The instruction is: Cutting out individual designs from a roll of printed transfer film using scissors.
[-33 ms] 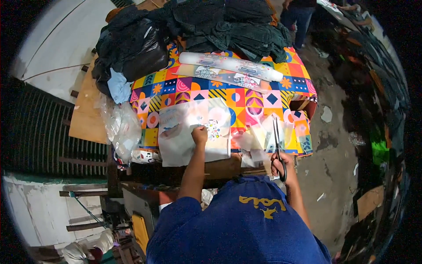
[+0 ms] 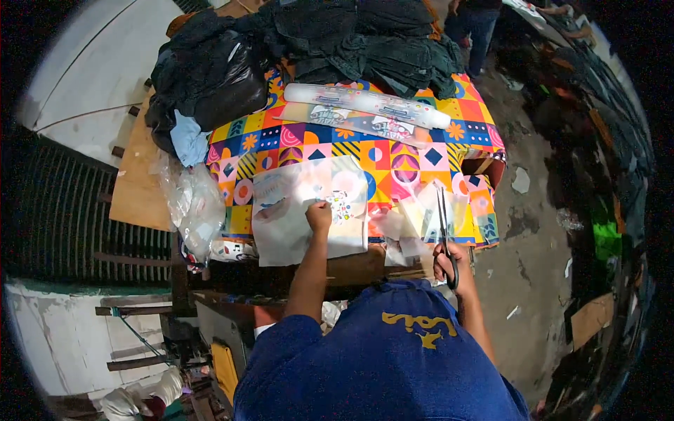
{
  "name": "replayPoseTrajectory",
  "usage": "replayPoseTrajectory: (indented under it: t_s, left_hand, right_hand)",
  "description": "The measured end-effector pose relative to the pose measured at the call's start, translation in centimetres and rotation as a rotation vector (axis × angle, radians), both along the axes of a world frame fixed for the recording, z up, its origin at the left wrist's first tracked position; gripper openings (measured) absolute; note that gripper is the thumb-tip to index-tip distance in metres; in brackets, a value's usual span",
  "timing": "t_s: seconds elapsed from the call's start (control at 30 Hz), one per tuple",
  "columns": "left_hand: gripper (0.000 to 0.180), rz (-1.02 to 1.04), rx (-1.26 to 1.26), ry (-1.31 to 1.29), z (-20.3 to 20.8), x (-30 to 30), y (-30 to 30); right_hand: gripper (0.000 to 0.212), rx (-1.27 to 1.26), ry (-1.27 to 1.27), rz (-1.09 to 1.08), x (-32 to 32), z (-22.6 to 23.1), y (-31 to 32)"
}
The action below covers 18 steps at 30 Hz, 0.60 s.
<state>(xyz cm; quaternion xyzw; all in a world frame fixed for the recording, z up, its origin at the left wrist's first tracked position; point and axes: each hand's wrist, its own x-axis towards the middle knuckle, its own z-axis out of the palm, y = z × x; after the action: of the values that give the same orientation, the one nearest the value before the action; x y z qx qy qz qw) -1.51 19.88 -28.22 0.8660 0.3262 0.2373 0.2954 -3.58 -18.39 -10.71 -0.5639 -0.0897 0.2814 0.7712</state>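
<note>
Head view showed me the left hand clenched on a whitish see-through sheet, beside its printed patch; I could not tell whether it pinched the sheet. The right hand grasped scissors, blades pointing away from the body. The sheet lay over the near edge of a colourful tablecloth, with a plastic roll farther back.

Lateral passage: patterned cloth between plastic roll and white sheet. Obstacles: scissors in the right hand, blades pointing away from the body; clear plastic bags at left; piled dark clothes behind the roll.
</note>
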Motion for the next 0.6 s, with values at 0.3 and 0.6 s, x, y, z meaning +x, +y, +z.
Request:
replayPoseTrajectory:
  t_s: [0.3, 0.6]
  left_hand:
    - [0.019, -0.388, -0.032, -0.024, 2.7, -0.2, -9.3]
    - [0.019, -0.461, 0.211, 0.149, 0.8, 0.5, -9.8]
  right_hand:
    - [0.014, -0.049, 0.016, -0.116, -1.7, 0.5, -0.9]
    - [0.015, -0.076, 0.052, -0.159, -2.8, 0.8, -2.3]
